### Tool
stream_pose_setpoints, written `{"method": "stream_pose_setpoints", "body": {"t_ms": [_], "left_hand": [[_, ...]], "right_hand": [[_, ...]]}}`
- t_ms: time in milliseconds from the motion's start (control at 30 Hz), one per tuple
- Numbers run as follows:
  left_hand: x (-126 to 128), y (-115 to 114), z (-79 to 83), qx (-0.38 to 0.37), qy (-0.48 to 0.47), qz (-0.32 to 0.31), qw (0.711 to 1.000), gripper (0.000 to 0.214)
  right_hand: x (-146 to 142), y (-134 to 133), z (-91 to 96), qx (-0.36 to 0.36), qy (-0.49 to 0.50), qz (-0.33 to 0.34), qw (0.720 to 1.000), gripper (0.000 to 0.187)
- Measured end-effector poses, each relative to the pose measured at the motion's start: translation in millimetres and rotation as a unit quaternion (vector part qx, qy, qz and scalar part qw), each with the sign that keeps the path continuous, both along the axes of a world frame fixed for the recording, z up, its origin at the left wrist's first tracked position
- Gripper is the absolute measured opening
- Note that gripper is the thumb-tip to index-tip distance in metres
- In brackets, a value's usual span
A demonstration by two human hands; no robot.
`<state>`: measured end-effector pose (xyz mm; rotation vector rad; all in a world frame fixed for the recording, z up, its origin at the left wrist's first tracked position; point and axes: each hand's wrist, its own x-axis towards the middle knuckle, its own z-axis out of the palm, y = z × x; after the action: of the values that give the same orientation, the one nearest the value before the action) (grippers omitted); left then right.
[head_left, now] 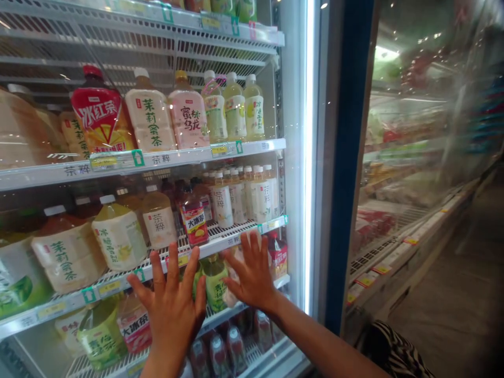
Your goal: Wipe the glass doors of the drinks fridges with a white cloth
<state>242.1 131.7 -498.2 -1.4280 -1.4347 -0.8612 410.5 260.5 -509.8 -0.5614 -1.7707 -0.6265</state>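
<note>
My left hand [173, 307] is raised with fingers spread, in front of the lower shelves of a lit drinks fridge [244, 239]. To its right, my right hand [254, 273] is also spread open and holds nothing. Reflections suggest a glass pane over the shelves; whether my palms touch it I cannot tell. Just above the hands stands a small red-labelled bottle [193, 218], beside a beige-labelled tea bottle [157, 218]. Behind the fingers, a green-labelled bottle [215, 286] is partly hidden. White-labelled bottles [260, 194] line the right of the middle shelf.
Large bottles, among them a red one [100, 113] and a pink one [189, 115], fill the upper shelf. A dark blue frame post [346, 157] separates this fridge from a blurred display case [397, 210]. Zebra-striped fabric [397, 349] shows at lower right, near the floor [444, 294].
</note>
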Motion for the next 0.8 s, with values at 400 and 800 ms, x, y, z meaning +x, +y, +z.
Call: {"method": "stream_pose_setpoints", "body": {"t_ms": [400,800], "left_hand": [[-22.6,-30.3,-45.9,-0.016,-0.012,0.027,0.999,0.080],[-81.5,-83.8,-63.8,0.003,-0.052,0.077,0.996,0.089]], "right_hand": [[-33.9,-22.5,-49.9,0.007,0.044,-0.025,0.999,0.072],[-105.0,-78.6,-57.1,-0.006,0.062,-0.033,0.997,0.075]]}}
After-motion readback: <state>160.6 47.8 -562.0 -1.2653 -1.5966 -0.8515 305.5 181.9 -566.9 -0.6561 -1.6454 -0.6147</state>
